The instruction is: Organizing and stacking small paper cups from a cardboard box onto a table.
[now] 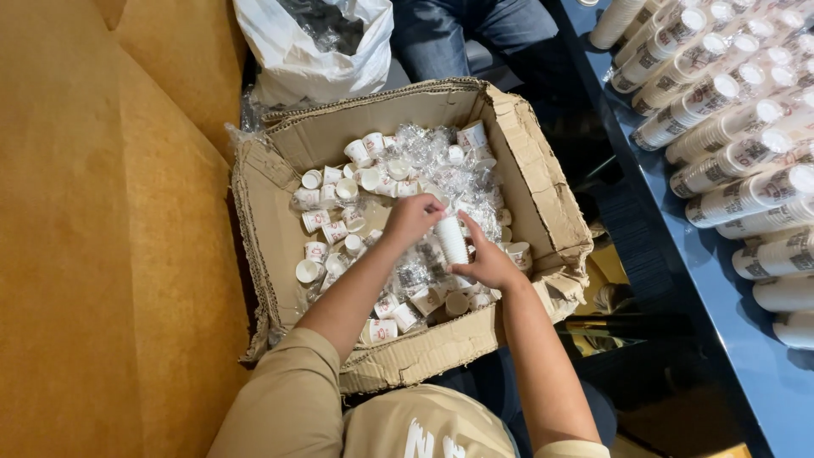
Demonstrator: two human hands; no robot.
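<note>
Brown corrugated cardboard, torn and sagging at its flaps, forms the open box (280,246) at the centre of the scene, and everything else sits around it. To the box's left runs a mustard-yellow upholstered seat (102,254), against which the box leans. Inside the box, loose small white paper cups with red print (326,225) lie tumbled on their sides and mouths-up, mixed with crumpled clear plastic wrapping (424,161), apparently the sleeves they came in.

Over the middle of the box, the person's left hand (411,219) closes its fingertips on the top of a short nested stack of white paper cups (452,240), while the right hand (490,265) wraps fingers and thumb around the stack's lower part. The two-handed grip keeps the stack upright and steady, judging by its near-vertical pose. The stack looks plain white, ribbed by its overlapping rims, and hangs just above the loose cups.

Beyond the box's far edge stands a white plastic sack (297,51) and a seated person's blue-jeaned legs (458,34). To the box's right, a glossy dark-blue table (729,305) carries long sleeves of stacked printed cups (729,110), laid on their sides in rows.
</note>
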